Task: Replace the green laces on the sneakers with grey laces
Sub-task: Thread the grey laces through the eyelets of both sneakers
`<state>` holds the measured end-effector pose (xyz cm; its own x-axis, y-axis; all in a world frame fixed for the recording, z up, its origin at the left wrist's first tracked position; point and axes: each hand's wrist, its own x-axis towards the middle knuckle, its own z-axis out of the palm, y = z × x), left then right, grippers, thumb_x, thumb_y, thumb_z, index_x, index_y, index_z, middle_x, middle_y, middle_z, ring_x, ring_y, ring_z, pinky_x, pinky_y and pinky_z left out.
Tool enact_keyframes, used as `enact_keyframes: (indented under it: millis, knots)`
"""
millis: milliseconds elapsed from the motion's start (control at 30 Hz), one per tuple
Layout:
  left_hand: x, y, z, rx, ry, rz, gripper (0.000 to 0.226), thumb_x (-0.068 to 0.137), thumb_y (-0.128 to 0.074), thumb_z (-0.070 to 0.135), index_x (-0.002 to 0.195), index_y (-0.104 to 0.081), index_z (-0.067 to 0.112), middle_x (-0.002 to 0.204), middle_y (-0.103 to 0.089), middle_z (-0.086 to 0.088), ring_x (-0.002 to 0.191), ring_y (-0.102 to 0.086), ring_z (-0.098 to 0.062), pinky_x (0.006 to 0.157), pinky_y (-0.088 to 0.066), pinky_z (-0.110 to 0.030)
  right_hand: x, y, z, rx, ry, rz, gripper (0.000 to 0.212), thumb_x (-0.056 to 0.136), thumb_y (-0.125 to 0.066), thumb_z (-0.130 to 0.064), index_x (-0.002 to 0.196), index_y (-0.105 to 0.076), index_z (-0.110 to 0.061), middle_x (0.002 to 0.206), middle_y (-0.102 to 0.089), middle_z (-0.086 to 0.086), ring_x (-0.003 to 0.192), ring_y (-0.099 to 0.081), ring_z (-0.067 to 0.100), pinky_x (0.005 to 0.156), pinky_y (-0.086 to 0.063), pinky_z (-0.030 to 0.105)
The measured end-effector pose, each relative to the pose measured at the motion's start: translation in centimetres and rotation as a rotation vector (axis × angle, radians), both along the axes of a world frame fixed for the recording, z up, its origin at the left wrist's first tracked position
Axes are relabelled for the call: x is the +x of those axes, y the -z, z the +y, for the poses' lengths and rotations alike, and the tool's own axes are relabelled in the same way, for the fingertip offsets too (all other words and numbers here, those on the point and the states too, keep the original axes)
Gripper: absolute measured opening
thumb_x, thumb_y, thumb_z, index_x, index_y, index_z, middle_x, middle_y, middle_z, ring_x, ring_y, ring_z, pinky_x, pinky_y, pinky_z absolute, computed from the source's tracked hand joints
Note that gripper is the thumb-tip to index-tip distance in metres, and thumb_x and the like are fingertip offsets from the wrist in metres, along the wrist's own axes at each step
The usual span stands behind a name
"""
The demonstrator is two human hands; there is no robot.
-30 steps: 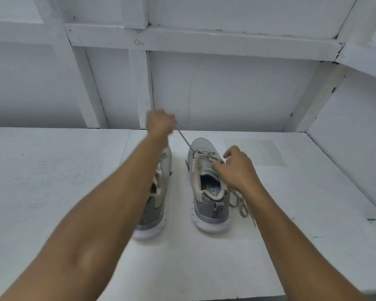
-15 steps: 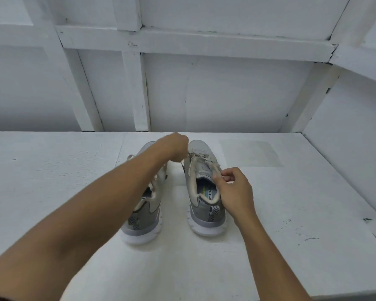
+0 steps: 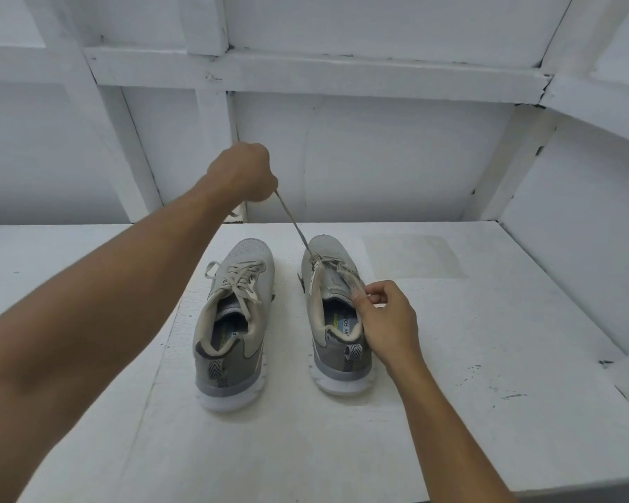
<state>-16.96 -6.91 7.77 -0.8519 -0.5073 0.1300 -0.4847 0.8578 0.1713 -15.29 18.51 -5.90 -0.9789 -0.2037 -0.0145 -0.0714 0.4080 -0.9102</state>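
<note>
Stretching taut from the front eyelets of the right shoe (image 3: 336,321) up into the fisted left hand (image 3: 242,172), the lace (image 3: 293,221) looks soft, light and limp (best pinched near its tip, I judge), while the right hand (image 3: 385,321) pinches that shoe's upper edge.

White shelf (image 3: 451,412), two sneakers (image 3: 233,321)

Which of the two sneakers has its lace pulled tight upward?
The sneaker on the right: the left hand pulls its lace taut, the right hand pinches its side. The other sneaker lies untouched.
</note>
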Motion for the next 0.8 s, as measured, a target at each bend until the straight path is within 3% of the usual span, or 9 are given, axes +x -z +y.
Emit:
enact_keyframes:
  millis: [167,333,400,467,533,600,667,700,800]
  knots:
    - [0.2,0.0,0.7,0.075,0.122,-0.067,0.024,0.094,-0.059,0.022,0.101,-0.069,0.002,0.093,-0.074,-0.009,0.099,-0.064,-0.027,0.089,-0.051,-0.038,-0.2,-0.3,0.0,0.015,-0.018,-0.011,0.013,0.089,-0.066,-0.029,0.094,-0.06,-0.019,0.091,-0.061,-0.006,0.08,-0.057,0.007,0.06,-0.038,0.018]
    - [0.0,0.1,3.0,0.306,0.194,-0.102,0.024,0.096,-0.05,0.011,0.109,-0.068,0.001,0.112,-0.071,-0.009,0.104,-0.064,-0.028,0.092,-0.051,-0.038,-1.4,-2.4,-0.8,0.108,-0.081,-0.003,0.014,0.085,-0.064,-0.033,0.093,-0.062,-0.021,0.087,-0.063,-0.009,0.08,-0.059,0.007,0.062,-0.042,0.022]
    - [0.0,0.1,4.1,0.391,0.245,-0.09,0.024,0.094,-0.052,0.005,0.114,-0.065,0.002,0.111,-0.071,-0.007,0.09,-0.068,-0.018,0.081,-0.055,-0.031,-2.5,-3.3,-1.8,0.206,-0.14,0.016,0.018,0.085,-0.062,-0.038,0.093,-0.064,-0.022,0.089,-0.064,-0.009,0.082,-0.059,0.008,0.062,-0.042,0.024]
    - [-0.1,0.5,5.4,0.48,0.313,-0.072,0.024,0.094,-0.048,-0.001,0.114,-0.059,0.004,0.105,-0.072,-0.002,0.07,-0.065,-0.009,0.06,-0.05,-0.021,-3.7,-4.1,-2.8,0.347,-0.209,0.044,0.021,0.083,-0.061,-0.039,0.091,-0.066,-0.02,0.089,-0.065,-0.005,0.083,-0.06,0.015,0.064,-0.044,0.028]
    - [-0.2,1.8,6.5,0.582,0.33,-0.051,0.017,0.096,-0.044,-0.001,0.103,-0.055,0.01,0.1,-0.073,-0.002,0.067,-0.065,-0.014,0.052,-0.046,-0.022,-4.8,-4.5,-3.6,0.464,-0.265,0.043,0.024,0.082,-0.06,-0.036,0.086,-0.068,-0.014,0.084,-0.066,0.001,0.078,-0.061,0.02,0.061,-0.045,0.029]
    - [-0.4,3.7,7.3,0.617,0.317,-0.018,0.014,0.095,-0.049,0.003,0.093,-0.056,0.014,0.097,-0.074,-0.006,0.066,-0.066,-0.016,0.051,-0.047,-0.022,-5.4,-4.5,-3.8,0.507,-0.289,0.019,0.027,0.083,-0.06,-0.033,0.068,-0.061,-0.01,0.068,-0.059,0.004,0.062,-0.054,0.022,0.053,-0.038,0.029]
    - [-0.4,5.7,7.8,0.578,0.324,-0.005,0.011,0.093,-0.057,0.009,0.091,-0.065,0.016,0.097,-0.074,-0.007,0.066,-0.064,-0.012,0.057,-0.048,-0.021,-6.0,-4.0,-3.8,0.497,-0.283,-0.017,0.038,0.087,-0.056,-0.029,0.056,-0.042,-0.013,0.056,-0.044,0.003,0.052,-0.04,0.021,0.049,-0.03,0.028]
    - [-0.4,6.6,8.0,0.541,0.325,-0.01,0.012,0.092,-0.06,0.011,0.092,-0.07,0.016,0.098,-0.074,-0.005,0.071,-0.063,-0.011,0.062,-0.047,-0.02,-6.2,-3.6,-3.6,0.46,-0.271,-0.052,0.038,0.089,-0.054,-0.027,0.056,-0.04,-0.014,0.057,-0.043,0.004,0.054,-0.04,0.022,0.051,-0.034,0.029]
    - [-0.4,8.4,8.4,0.477,0.29,-0.007,0.017,0.089,-0.063,0.015,0.099,-0.076,0.016,0.104,-0.072,-0.001,0.093,-0.062,-0.013,0.072,-0.042,-0.02,-7.0,-2.6,-3.2,0.222,-0.196,-0.249,0.025,0.092,-0.048,-0.018,0.069,-0.051,-0.009,0.076,-0.056,0.014,0.069,-0.055,0.028,0.064,-0.05,0.036]
